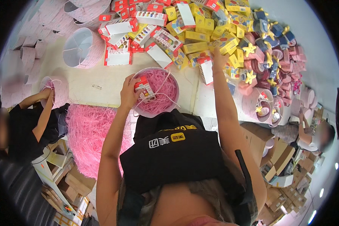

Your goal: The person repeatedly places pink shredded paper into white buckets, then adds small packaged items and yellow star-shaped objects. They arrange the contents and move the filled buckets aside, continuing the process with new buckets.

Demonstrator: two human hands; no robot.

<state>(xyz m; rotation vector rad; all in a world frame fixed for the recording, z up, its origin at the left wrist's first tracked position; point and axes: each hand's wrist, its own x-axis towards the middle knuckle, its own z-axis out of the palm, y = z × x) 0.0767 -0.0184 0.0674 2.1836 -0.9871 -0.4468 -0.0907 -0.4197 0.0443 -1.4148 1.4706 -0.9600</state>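
Note:
In front of me stands a round pink bucket [176,81] with a white cord handle, filled with pink shredded paper [164,84]. My left hand [129,93] is at its left rim, with fingers closed on a small red and white box [144,89] lying on the shreds. My right arm stretches far forward over the table to a heap of yellow boxes. There my right hand [219,59] grips a yellow box [228,46]; its fingertips are partly hidden.
Red and white boxes [118,56] lie heaped beyond the bucket. An unfilled pink bucket [80,49] stands far left, filled buckets [257,103] at right. Blue and pink packages [271,56] lie far right. Pink shreds [90,139] bulge below the table. Other people work at both sides.

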